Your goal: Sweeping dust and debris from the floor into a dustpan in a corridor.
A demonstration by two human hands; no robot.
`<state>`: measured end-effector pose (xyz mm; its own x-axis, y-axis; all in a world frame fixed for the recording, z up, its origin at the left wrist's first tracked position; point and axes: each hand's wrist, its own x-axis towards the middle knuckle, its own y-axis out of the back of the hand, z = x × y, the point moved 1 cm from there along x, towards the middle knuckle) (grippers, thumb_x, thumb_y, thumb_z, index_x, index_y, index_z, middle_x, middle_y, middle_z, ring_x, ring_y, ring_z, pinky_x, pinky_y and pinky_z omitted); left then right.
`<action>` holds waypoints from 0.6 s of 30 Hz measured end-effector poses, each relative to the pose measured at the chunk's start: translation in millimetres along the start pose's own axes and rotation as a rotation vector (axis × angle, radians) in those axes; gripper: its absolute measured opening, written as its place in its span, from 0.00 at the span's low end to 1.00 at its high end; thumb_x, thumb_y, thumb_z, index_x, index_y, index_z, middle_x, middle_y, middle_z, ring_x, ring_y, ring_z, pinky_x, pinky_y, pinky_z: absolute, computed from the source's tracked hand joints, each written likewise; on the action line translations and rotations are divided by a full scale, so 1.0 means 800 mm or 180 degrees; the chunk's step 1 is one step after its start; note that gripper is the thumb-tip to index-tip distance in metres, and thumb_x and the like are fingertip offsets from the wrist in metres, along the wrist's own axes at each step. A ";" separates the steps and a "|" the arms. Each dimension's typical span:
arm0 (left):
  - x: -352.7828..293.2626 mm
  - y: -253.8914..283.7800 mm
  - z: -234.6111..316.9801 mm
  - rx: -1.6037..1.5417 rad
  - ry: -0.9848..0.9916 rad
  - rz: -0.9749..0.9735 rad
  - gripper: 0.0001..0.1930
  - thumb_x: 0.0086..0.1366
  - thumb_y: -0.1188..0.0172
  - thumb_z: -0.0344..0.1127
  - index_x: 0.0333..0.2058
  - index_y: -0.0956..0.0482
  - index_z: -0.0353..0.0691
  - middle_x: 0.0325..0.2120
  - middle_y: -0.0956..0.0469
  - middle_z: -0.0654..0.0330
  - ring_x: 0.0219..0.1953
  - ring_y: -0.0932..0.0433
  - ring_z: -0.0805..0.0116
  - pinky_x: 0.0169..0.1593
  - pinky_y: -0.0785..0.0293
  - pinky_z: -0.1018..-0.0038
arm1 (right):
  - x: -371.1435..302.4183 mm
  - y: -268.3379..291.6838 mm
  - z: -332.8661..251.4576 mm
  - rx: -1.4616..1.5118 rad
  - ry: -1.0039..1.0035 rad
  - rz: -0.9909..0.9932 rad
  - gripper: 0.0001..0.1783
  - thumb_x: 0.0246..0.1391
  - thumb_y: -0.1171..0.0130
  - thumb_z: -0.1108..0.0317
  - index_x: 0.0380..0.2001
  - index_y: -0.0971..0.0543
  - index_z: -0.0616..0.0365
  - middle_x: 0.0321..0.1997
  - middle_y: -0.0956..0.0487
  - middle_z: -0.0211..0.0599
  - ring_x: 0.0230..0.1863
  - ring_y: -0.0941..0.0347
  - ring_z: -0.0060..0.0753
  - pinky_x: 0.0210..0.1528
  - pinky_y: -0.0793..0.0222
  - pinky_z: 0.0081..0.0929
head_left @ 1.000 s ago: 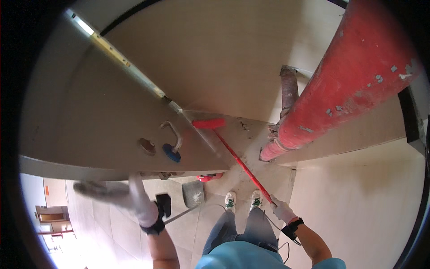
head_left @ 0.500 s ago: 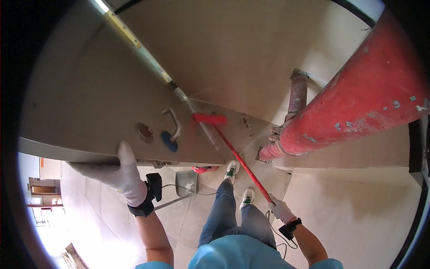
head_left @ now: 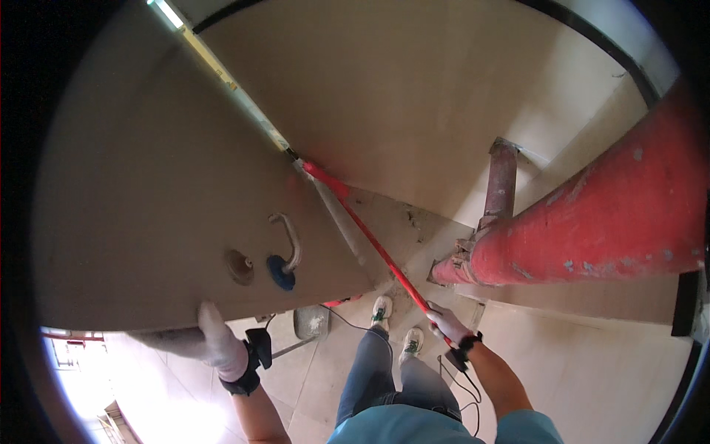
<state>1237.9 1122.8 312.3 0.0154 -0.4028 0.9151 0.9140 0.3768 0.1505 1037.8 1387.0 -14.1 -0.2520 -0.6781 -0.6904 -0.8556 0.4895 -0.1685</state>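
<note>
This place looks like a service corner or utility room inside a large building, not a home. A very thick red pipe (head_left: 592,237) with chipped paint runs across the right side, and a thinner rusty pipe (head_left: 499,185) stands upright beside it; such pipes belong to a building's water or fire system. The beige door (head_left: 148,214) is plain, with a simple metal handle (head_left: 291,240) and a round lock. The walls are bare, the floor (head_left: 592,362) has large pale tiles, and dust lies in the corner (head_left: 414,222).
</note>
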 end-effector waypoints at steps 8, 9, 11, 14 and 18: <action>-0.010 0.022 -0.027 0.0470 0.0063 -0.0036 0.43 0.46 0.43 0.51 0.56 0.53 0.38 0.46 0.41 0.49 0.49 0.35 0.56 0.49 0.31 0.62 | 0.028 0.017 0.017 0.0033 -0.0069 0.0508 0.18 0.53 0.55 0.63 0.49 0.33 0.46 0.13 0.37 0.25 0.06 0.46 0.17 0.08 0.49 0.17; -0.008 0.020 -0.019 0.0464 0.0089 -0.0042 0.43 0.46 0.43 0.51 0.56 0.53 0.38 0.46 0.41 0.49 0.49 0.35 0.56 0.49 0.31 0.62 | 0.010 0.024 0.027 -0.0160 0.0047 0.0562 0.20 0.53 0.56 0.63 0.51 0.34 0.45 0.13 0.37 0.25 0.07 0.46 0.17 0.08 0.49 0.17; -0.003 0.009 -0.001 0.0338 0.0368 0.0050 0.45 0.45 0.43 0.54 0.56 0.54 0.39 0.47 0.41 0.50 0.52 0.38 0.56 0.51 0.33 0.60 | -0.038 0.014 0.031 -0.0127 -0.0541 0.0675 0.23 0.54 0.56 0.61 0.54 0.37 0.43 0.13 0.37 0.25 0.07 0.45 0.16 0.08 0.48 0.16; -0.003 0.008 -0.011 0.0355 0.0044 0.0114 0.46 0.44 0.43 0.55 0.57 0.55 0.40 0.48 0.43 0.50 0.53 0.41 0.55 0.54 0.37 0.58 | -0.096 0.018 0.064 -0.0274 -0.0632 0.0782 0.25 0.53 0.56 0.61 0.57 0.40 0.43 0.14 0.36 0.27 0.09 0.43 0.17 0.10 0.45 0.17; -0.003 0.005 -0.011 0.0366 0.0140 0.0041 0.47 0.44 0.43 0.54 0.58 0.57 0.40 0.50 0.46 0.48 0.56 0.46 0.51 0.55 0.40 0.55 | -0.184 0.008 0.055 -0.0656 -0.0894 0.0947 0.25 0.53 0.56 0.60 0.56 0.39 0.44 0.15 0.33 0.27 0.12 0.40 0.18 0.13 0.41 0.18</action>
<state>1245.4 1117.8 307.5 0.0469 -0.4325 0.9004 0.8611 0.4744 0.1830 1089.5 1513.7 55.5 -0.3923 -0.3357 -0.8564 -0.8439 0.5018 0.1899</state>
